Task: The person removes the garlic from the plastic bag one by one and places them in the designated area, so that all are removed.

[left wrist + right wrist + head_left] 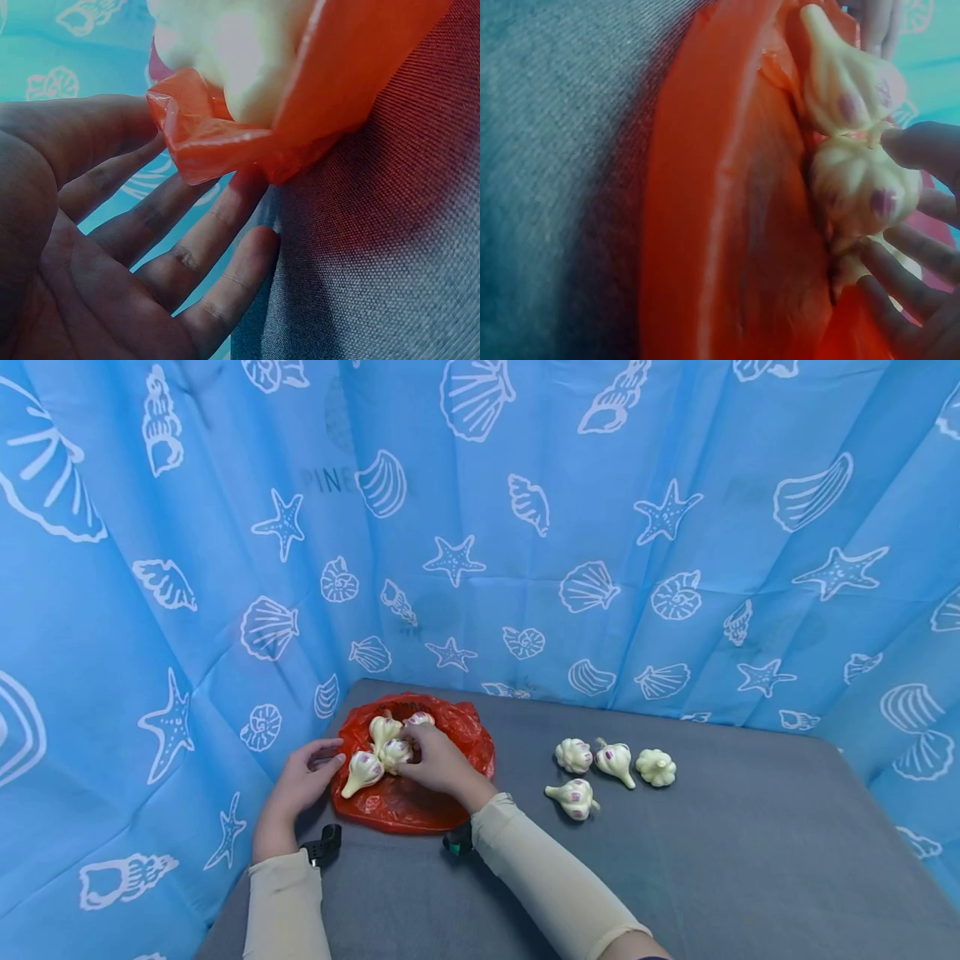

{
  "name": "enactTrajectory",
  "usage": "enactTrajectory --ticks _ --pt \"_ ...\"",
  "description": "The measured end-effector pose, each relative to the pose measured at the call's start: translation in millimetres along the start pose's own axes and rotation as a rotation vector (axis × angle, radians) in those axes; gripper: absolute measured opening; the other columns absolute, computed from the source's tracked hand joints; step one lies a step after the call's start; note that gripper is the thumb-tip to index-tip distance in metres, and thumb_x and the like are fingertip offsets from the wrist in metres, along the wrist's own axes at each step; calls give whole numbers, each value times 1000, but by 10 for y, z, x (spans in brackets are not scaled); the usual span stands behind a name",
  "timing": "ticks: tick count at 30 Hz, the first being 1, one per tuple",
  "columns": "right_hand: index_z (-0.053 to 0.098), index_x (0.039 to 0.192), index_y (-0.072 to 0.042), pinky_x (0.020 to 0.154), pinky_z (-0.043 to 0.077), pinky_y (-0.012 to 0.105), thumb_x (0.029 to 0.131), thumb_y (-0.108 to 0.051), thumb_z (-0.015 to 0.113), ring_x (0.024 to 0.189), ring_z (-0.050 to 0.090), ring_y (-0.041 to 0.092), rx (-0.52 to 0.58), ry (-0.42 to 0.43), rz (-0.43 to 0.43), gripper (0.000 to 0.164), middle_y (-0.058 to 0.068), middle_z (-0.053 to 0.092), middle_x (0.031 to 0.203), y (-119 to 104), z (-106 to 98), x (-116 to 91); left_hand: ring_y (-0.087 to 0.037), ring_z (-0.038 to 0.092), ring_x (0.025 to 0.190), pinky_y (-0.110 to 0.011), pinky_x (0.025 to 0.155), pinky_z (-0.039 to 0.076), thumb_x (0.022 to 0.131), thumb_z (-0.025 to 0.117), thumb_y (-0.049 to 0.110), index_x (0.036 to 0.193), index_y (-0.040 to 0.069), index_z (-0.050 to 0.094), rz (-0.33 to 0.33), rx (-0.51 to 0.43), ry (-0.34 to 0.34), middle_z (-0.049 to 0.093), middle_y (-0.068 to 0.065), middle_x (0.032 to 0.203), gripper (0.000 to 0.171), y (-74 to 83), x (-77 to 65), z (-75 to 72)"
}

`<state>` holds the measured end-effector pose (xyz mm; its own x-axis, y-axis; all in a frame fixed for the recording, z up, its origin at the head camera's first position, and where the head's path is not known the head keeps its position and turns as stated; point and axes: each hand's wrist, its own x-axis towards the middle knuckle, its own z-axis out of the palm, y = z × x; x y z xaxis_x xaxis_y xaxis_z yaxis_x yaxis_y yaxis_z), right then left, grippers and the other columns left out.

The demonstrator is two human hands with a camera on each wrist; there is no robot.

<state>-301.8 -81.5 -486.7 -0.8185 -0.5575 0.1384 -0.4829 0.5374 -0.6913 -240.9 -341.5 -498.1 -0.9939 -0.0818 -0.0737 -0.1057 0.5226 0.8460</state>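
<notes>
In the head view a red plastic bag (pixel 442 806) lies on the table with its mouth open, and several garlic bulbs sit in it. My right hand (pixel 442 767) reaches over the bag and holds one garlic bulb (pixel 395 754) between thumb and fingers; the right wrist view has the same garlic bulb (pixel 866 187) between them. A bulb with a long stem (pixel 363 771) lies just left of it, and another bulb (pixel 384 728) behind. My left hand (pixel 300 781) is at the bag's left rim, fingers spread and relaxed; in the left wrist view fingertips touch the red plastic (pixel 217 154).
Right of the bag, several more bulbs lie on the grey table (pixel 720 843): a garlic bulb (pixel 574 800) in front, others behind, one bulb (pixel 656 767) farthest right. A blue shell-print curtain (pixel 480 527) hangs around the table's back and sides.
</notes>
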Motion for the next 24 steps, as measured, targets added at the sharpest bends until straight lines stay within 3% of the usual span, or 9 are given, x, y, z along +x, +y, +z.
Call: enactTrajectory --ticks 8,13,19,24 --pt "68 125 -15 82 56 21 95 -22 82 94 59 10 8 17 6 34 -3 67 111 18 63 41 -44 50 145 -62 118 45 110 57 27 155 8 52 -20 4 -3 50 -25 157 49 0 -11 8" --pt "69 126 -14 87 58 23 95 -20 81 98 61 9 20 42 -3 34 -1 69 115 38 38 8 -44 50 144 -62 119 44 110 57 26 154 8 52 -11 7 -2 51 -25 157 48 -1 -10 11" --pt "68 130 -11 98 62 43 96 -17 80 110 66 18 112 59 -48 36 5 70 124 12 -154 -136 -45 50 144 -62 119 44 110 57 24 154 6 52 -8 8 7 52 -26 156 47 0 -8 5" --pt "68 131 -11 100 60 53 96 -17 80 115 67 26 180 67 -76 37 8 68 130 -4 -425 -415 -45 50 144 -62 118 45 110 57 26 154 7 52 -17 15 11 52 -26 156 48 -5 -15 15"
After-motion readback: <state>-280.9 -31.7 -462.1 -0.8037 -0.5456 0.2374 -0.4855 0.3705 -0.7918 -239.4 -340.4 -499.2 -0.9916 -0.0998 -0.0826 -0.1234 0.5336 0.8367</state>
